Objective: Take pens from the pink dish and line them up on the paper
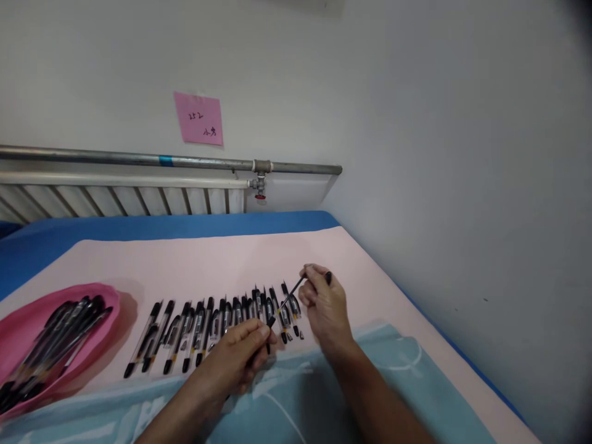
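Observation:
My left hand [247, 348] is closed on a black pen part [271, 322], whose tip sticks out past thumb and forefinger. Pinched in the fingers of my right hand [325, 302] is a thin dark pen refill [292, 293], slanting down to the left with its yellowish lower end close to the black part. Whether the two touch is unclear. Another black piece [328, 278] pokes out of the same hand. A row of disassembled pens [198, 327], with clear barrels and black ends, lies beside and behind my hands. Small metal tips [290, 337] lie near the row's right end.
At the left, a pink basin [108, 296] holds several black pens [69, 336]. A pink sheet [152, 259] covers the blue table surface [208, 226], with a light-blue cloth [398, 364] along the front. A radiator [115, 200], pipe [92, 156] and wall stand beyond.

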Available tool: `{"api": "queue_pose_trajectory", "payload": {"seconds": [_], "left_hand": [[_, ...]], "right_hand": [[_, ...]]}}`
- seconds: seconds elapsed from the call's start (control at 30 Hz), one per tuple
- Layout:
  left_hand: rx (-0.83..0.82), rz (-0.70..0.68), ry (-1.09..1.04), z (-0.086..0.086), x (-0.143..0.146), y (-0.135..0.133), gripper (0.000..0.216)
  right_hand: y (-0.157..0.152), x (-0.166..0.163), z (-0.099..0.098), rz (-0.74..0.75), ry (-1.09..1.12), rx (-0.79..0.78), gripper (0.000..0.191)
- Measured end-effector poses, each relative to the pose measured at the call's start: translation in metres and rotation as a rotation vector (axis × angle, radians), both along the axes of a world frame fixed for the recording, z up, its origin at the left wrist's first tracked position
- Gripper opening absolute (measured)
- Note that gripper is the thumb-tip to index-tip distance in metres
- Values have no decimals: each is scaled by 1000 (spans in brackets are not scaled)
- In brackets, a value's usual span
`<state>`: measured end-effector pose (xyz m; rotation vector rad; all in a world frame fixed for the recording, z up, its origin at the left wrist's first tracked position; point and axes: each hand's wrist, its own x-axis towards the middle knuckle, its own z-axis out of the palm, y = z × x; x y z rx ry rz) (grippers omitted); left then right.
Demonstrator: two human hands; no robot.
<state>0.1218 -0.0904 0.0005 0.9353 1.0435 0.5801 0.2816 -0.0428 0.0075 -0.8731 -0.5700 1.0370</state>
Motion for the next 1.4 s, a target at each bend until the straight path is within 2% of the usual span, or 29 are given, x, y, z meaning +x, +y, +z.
{"api": "queue_pose_trajectory", "payload": {"seconds": [0.07,0.13,0.17,0.23,0.33,0.43,0.8,1.0,1.17,1.4], "left_hand": [[-9,2,11,1,-2,2,34],[-27,34,5,2,-4,4,33],[-29,59,-11,3,-5,4,32],[-16,129,-65,5,-6,5,30],[25,226,-185,5,-6,5,27],[28,218,-267,2,-5,5,25],[12,192,-213,-8,-2,6,28],[91,204,-169,-10,-4,9,27],[76,128,-167,-7,-11,12,30],[44,141,-225,-13,-6,9,31]], "right_hand": [[5,14,1,-80,26,14,17],[7,23,2,-57,39,13,18],[6,24,2,13,33,-6,19],[0,20,1,247,-14,-74,20],[-11,1,-2,570,-122,-175,20],[-21,-17,-4,663,-172,-205,20],[-23,-33,-10,580,-134,-306,19],[-24,-35,-12,550,-118,-286,20],[-24,-38,-11,497,-82,-289,21],[-22,-36,-11,402,-95,-313,23]]}}
